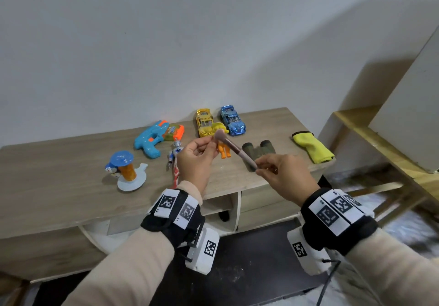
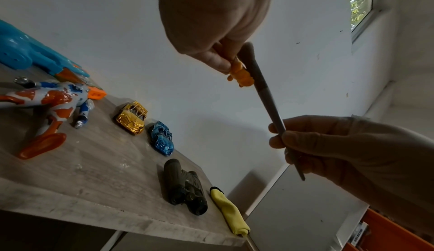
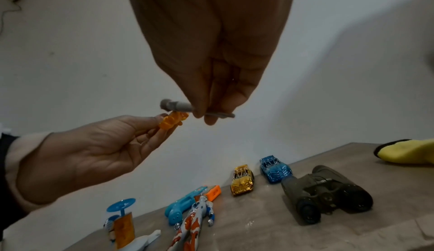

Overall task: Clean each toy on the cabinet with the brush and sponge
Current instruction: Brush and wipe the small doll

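Observation:
My left hand [image 1: 197, 156] pinches a small orange and yellow figure [image 1: 223, 147] and holds it up above the wooden cabinet [image 1: 59, 186]. My right hand [image 1: 282, 175] pinches the handle of a slim brush [image 1: 234, 150], whose bristle head lies against the figure's upper part. The left wrist view shows the orange figure [image 2: 241, 75] beside the brush [image 2: 263, 91]. In the right wrist view the brush [image 3: 178, 105] sits just above the figure [image 3: 172, 122]. A yellow sponge cloth [image 1: 312, 147] lies on the cabinet's right end.
On the cabinet lie a gold car [image 1: 204, 122], a blue car [image 1: 232, 120], dark binoculars [image 1: 259, 150], a blue and orange water gun [image 1: 156, 138], a red and silver action figure [image 1: 175, 160] and a blue-topped cartoon toy [image 1: 126, 170]. A wooden shelf [image 1: 380, 144] stands right.

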